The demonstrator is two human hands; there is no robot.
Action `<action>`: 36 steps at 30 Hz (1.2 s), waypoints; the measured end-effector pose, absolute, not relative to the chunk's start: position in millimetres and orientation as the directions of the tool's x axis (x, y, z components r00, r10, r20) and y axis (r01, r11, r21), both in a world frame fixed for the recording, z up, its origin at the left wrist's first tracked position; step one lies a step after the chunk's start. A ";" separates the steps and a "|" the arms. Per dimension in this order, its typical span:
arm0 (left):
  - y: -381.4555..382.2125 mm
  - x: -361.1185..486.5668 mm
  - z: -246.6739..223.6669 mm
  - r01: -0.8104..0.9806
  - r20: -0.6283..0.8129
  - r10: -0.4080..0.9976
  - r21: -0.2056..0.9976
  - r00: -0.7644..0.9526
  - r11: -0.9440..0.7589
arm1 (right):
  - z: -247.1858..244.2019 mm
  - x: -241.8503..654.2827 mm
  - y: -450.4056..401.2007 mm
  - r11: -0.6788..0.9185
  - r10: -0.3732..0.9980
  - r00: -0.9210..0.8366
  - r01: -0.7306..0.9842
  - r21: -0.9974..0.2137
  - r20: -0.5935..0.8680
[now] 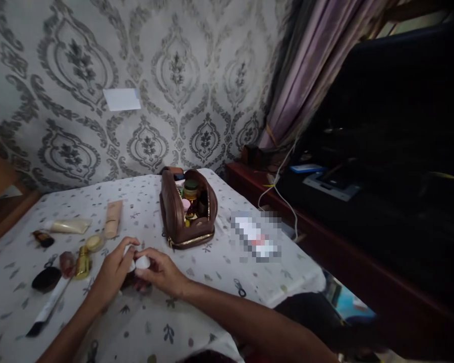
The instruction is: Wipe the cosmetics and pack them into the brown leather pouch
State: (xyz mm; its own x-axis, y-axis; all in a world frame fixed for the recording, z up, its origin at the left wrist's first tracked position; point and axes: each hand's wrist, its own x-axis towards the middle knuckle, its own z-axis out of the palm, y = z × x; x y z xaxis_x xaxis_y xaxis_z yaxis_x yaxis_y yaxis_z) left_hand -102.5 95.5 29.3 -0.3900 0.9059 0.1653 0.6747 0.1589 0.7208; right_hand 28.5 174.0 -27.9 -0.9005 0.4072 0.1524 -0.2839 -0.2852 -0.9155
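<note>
Over the front of the table my left hand [115,267] is closed round a small white piece [130,264], mostly covered by its fingers. Pinched in my right hand [164,269] is a small white round cap [143,262]. The two hands meet, and whether the white pieces belong to one container I cannot tell. Behind them stands an open brown zipped makeup bag [185,232], holding several jars and bottles. Left of my hands lie a gold bottle [82,263], a small round cream jar [95,243] and a peach tube [113,219].
A makeup brush [49,305], a black round compact [46,279], a reddish bottle [66,263], a pale tube [71,225] and a small dark brown item [43,238] lie at left. A blurred-out item [255,236] is at right. Beyond it runs a dark red wooden edge [306,217] with white cables [287,201].
</note>
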 end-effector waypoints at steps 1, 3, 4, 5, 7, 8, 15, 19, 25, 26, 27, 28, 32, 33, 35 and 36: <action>95.2 -105.6 27.5 0.675 0.157 0.905 0.717 -0.395 0.171 | -27.8 28.7 173.7 -0.287 0.409 -0.899 -0.287 -0.914 0.154; 92.2 -111.4 23.8 0.678 0.147 0.900 0.710 -0.409 0.192 | -27.3 29.2 173.2 -0.290 0.417 -0.895 -0.293 -0.911 0.155; 89.8 -114.0 22.0 0.677 0.147 0.898 0.710 -0.414 0.196 | -27.0 29.3 173.1 -0.293 0.421 -0.893 -0.297 -0.909 0.157; 87.0 -116.4 20.3 0.671 0.148 0.895 0.714 -0.420 0.198 | -26.8 29.1 173.2 -0.296 0.423 -0.892 -0.299 -0.907 0.156; 81.3 -119.9 17.2 0.653 0.151 0.890 0.733 -0.431 0.191 | -26.5 27.9 173.9 -0.298 0.429 -0.891 -0.296 -0.908 0.149; 78.7 -120.7 15.6 0.644 0.155 0.884 0.741 -0.441 0.191 | -26.3 27.0 174.6 -0.299 0.432 -0.891 -0.290 -0.909 0.142; 66.3 -106.2 11.1 0.651 0.291 0.801 0.743 -0.524 0.156 | -16.7 26.4 177.5 -0.262 0.544 -0.837 -0.232 -0.937 0.055; 65.9 -106.7 16.4 0.571 0.273 0.777 0.810 -0.567 0.132 | -10.0 30.9 177.5 -0.222 0.503 -0.860 -0.220 -0.950 0.082; 66.4 -113.6 28.1 0.482 0.154 0.811 0.859 -0.565 0.173 | -10.2 35.8 175.2 -0.189 0.432 -0.898 -0.181 -0.965 0.084; 66.9 -110.7 30.7 0.502 0.168 0.813 0.848 -0.558 0.169 | -10.7 36.1 174.9 -0.180 0.431 -0.898 -0.179 -0.967 0.086; 67.6 -106.2 34.0 0.531 0.189 0.817 0.832 -0.545 0.162 | -11.3 36.3 174.7 -0.164 0.433 -0.897 -0.180 -0.970 0.093; 68.4 -100.6 37.7 0.566 0.210 0.823 0.809 -0.528 0.158 | -12.1 36.4 174.7 -0.144 0.437 -0.893 -0.184 -0.972 0.104; 70.3 -77.8 53.5 0.703 0.222 0.868 0.687 -0.445 0.185 | -16.8 36.7 176.0 -0.014 0.467 -0.865 -0.218 -0.976 0.186; 70.1 -75.1 56.0 0.718 0.202 0.882 0.668 -0.425 0.193 | -18.1 36.9 176.5 0.024 0.474 -0.855 -0.227 -0.974 0.211; 68.5 -75.9 56.6 0.708 0.143 0.908 0.678 -0.394 0.200 | -19.6 37.8 177.1 0.078 0.479 -0.844 -0.232 -0.970 0.241; 67.1 -79.1 54.7 0.686 0.116 0.915 0.699 -0.386 0.201 | -19.5 38.3 177.3 0.087 0.478 -0.844 -0.229 -0.970 0.242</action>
